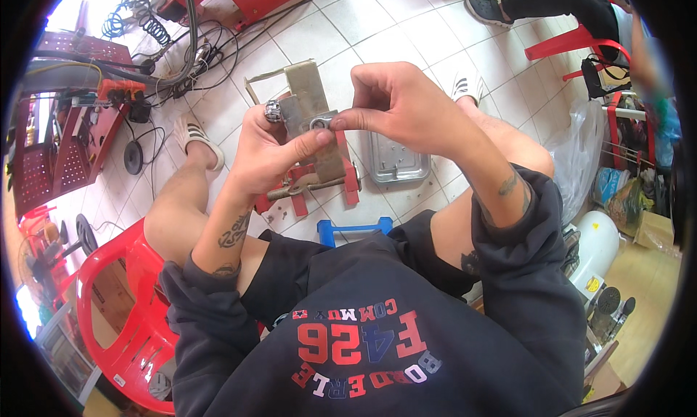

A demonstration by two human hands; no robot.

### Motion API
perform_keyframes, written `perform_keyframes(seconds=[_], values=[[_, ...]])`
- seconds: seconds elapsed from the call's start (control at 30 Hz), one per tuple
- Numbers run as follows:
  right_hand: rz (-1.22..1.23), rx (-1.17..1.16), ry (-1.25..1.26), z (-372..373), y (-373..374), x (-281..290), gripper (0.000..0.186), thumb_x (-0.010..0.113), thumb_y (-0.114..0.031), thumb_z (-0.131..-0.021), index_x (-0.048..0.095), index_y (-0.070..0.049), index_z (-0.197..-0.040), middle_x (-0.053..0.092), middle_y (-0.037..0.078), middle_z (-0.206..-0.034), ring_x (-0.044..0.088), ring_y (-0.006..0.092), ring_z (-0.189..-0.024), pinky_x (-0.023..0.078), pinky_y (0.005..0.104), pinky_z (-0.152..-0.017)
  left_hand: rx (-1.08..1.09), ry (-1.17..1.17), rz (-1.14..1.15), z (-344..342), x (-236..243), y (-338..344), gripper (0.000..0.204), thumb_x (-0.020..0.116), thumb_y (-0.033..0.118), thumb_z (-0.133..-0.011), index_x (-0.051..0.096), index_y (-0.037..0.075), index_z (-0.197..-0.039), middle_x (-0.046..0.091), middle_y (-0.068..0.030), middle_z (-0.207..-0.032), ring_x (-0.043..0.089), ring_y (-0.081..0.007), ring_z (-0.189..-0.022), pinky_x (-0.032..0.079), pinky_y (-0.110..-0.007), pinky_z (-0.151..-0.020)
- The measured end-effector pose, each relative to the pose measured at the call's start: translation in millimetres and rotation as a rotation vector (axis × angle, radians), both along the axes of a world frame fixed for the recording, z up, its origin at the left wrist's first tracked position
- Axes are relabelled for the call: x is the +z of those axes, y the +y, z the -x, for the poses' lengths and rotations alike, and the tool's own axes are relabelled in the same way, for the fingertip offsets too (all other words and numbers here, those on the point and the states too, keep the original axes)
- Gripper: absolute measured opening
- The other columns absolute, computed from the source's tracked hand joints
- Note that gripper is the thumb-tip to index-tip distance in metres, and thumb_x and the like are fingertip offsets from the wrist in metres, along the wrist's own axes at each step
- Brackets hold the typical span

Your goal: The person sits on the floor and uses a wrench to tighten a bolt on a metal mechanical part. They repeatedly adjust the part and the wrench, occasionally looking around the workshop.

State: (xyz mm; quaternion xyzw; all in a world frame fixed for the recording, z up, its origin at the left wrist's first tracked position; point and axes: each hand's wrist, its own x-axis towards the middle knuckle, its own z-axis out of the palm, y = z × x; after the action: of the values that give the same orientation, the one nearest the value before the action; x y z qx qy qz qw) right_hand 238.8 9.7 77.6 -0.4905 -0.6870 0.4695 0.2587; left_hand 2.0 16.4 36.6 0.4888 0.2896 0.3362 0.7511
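Note:
My left hand [272, 150], with a chunky silver ring on a finger, is closed on a small grey metal piece [320, 122] that has a round ring-like part on it. The left thumb presses along its near side. From the right, my right hand [396, 106] pinches the other end of the same piece between thumb and fingers. Both hands are over a worn, drab metal stand [308, 83] with a flat upright plate and red feet [351, 182]. The hands partly hide this stand, and I cannot tell whether the piece touches it.
A silver metal tray [398, 171] with small parts lies right of the stand. Near my knees is a blue frame [354, 227]. Red chair [120, 308] at left, cables [196, 68] and perforated red racks [54, 144] beyond. A white tank [595, 246] stands right; another person's shoe [486, 10] shows far right.

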Motion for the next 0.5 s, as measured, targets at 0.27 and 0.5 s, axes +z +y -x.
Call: perform_keyframes(seconds=[0.27,0.5], values=[[0.022,0.03,-0.162,-3,-3,18,0.028,0.083,-0.022,-0.081,0.063,-0.003,-0.085,0.064,0.007,-0.069,0.056,0.0134,-0.063,0.048,0.0317,-0.061,-0.108,0.232,0.044,-1,21,-4,0.032,0.081,0.002,-0.08,0.071,0.003,-0.109,0.072,0.0005,-0.097,0.064,-0.0058,-0.088,0.054,-0.027,-0.082],[-0.011,0.277,-0.27,-12,-1,46,0.034,0.078,-0.038,-0.082,0.066,-0.01,-0.096,0.072,0.01,-0.083,0.069,0.0316,-0.079,0.051,0.0398,-0.068,-0.278,0.176,0.077,-4,26,-8,0.031,0.082,0.004,-0.081,0.07,0.002,-0.11,0.072,-0.0003,-0.093,0.064,-0.0065,-0.084,0.052,-0.024,-0.075]])
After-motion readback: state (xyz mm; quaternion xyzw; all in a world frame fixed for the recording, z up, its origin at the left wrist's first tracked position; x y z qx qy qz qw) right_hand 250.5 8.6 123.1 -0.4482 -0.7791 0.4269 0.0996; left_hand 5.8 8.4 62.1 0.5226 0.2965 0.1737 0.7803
